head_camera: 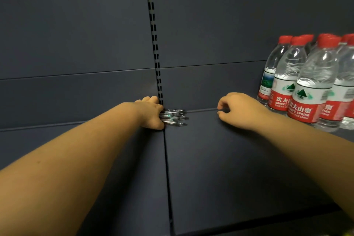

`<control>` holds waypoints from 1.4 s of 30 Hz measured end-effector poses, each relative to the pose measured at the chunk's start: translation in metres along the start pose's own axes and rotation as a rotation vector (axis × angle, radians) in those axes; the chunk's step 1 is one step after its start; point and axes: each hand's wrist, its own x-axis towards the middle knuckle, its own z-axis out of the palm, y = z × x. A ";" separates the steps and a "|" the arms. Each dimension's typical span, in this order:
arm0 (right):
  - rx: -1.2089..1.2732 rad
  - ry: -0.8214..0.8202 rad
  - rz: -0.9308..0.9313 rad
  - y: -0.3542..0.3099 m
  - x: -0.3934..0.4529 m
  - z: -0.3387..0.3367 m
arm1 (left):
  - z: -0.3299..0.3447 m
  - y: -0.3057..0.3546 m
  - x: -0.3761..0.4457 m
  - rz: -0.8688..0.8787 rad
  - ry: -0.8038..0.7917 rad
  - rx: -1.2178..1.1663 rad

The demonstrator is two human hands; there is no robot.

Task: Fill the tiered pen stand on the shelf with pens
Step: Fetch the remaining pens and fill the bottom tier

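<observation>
Several pens sit bunched in our left hand, fingers curled round them, mid-frame at the shelf's back edge. Right hand, right of centre, pinches something small and dark; can't tell what. Water bottles far right. No pen stand visible, so we judge filling not started.

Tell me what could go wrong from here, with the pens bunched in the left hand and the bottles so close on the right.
1. The left hand grips a whole bundle of pens by one end; loose ones could slip out and roll along the shelf.
2. The right hand pinches something small beside the water bottles; a sideways move might topple them.
3. No pen stand is in view.
</observation>
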 end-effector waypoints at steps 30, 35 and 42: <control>0.031 0.011 -0.031 -0.003 0.002 -0.011 | -0.004 0.011 -0.031 -0.040 0.344 -0.300; 0.088 0.019 -0.090 -0.041 0.016 -0.008 | -0.003 -0.011 -0.060 -0.219 0.479 -0.441; 0.143 0.003 -0.225 -0.127 0.027 0.010 | 0.016 -0.074 -0.126 -0.447 0.614 -0.863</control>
